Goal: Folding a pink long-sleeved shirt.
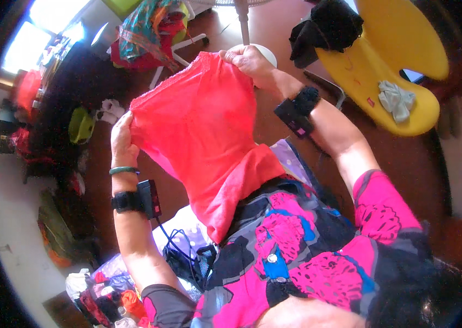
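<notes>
A coral-red garment with a lacy trimmed edge is stretched out in front of me; its exact kind I cannot make out. My left hand pinches one end of that edge. At the other end, farther away and to the right, my right hand grips the cloth between thumb and fingers. The lower part of the garment hangs down onto my lap and against my patterned top. Each of my wrists has a black strap with a small box, and a green bangle circles the left one.
A yellow chair at the right bears a crumpled pale cloth and a black cloth. Colourful clothes lie on a seat at the far left. Beyond stands a fan. More clothes are heaped at lower left.
</notes>
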Available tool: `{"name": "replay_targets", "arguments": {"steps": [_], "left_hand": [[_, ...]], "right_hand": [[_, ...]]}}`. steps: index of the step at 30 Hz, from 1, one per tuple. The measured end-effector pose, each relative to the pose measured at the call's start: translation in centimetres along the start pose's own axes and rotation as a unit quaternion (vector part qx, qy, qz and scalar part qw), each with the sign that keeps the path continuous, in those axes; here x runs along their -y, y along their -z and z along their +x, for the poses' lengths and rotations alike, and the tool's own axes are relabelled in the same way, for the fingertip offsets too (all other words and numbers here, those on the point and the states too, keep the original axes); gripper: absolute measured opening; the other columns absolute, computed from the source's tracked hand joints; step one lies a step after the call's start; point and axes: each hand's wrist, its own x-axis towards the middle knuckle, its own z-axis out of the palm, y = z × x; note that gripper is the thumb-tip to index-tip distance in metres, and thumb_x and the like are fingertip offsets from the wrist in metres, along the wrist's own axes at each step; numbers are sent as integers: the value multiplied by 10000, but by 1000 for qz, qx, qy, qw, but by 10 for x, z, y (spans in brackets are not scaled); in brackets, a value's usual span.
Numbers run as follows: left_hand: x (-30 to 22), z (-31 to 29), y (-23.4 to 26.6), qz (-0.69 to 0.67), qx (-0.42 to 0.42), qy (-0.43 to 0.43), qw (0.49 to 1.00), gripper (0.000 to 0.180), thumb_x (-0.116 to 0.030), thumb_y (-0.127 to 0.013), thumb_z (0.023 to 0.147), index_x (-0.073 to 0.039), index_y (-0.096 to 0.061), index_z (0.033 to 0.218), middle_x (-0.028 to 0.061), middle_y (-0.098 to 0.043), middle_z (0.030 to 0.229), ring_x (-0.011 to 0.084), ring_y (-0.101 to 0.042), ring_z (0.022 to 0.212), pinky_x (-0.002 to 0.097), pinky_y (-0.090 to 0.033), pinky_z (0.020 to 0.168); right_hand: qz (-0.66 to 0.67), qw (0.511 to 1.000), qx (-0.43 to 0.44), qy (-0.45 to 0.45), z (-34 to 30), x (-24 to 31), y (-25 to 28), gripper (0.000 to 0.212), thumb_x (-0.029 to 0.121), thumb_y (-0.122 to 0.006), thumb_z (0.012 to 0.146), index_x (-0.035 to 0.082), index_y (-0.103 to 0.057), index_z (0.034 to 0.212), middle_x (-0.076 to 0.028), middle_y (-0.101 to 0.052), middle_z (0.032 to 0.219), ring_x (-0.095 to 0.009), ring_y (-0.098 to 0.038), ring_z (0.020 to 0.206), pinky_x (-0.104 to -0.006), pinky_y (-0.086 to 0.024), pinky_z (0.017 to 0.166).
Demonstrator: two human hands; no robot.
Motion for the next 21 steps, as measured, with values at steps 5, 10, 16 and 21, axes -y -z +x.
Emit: {"name": "replay_targets", "arguments": {"steps": [5, 10, 16, 21], "left_hand": [[1, -13, -17, 22, 30, -21, 999, 177, -109, -533, 905, 1, -623, 1011, 80, -651, 967, 159, -617, 850, 290, -495, 780], [49, 8, 20, -17, -35, 56, 998, 136, -127, -548, 882, -34, -635, 931, 74, -664, 873, 189, -633, 782, 324, -509, 724], [110, 3, 30, -74, -88, 117, 987, 136, -107, -531, 875, -12, -619, 915, 108, -661, 901, 223, -639, 803, 344, -521, 729], [124, -1, 31, -68, -86, 133, 985, 200, -168, -481, 918, -19, -592, 994, 114, -678, 947, 234, -659, 832, 369, -530, 782]], "right_hand": [[59, 997, 3, -48, -16, -11, 9, 253, 222, -576, 928, -16, -653, 963, -49, -667, 863, -98, -619, 735, -270, -520, 655], [17, 997, 6, -76, 4, -76, -15, 166, 128, -579, 901, -10, -628, 979, -58, -654, 867, -120, -615, 745, -279, -515, 667], [-30, 995, 5, -96, 2, -120, -36, 124, 53, -571, 844, 0, -626, 941, -34, -623, 853, -106, -575, 752, -266, -481, 660], [18, 989, 34, -144, -1, -129, -36, 136, 63, -554, 865, 2, -632, 958, -18, -628, 851, -95, -577, 732, -254, -483, 664]]}}
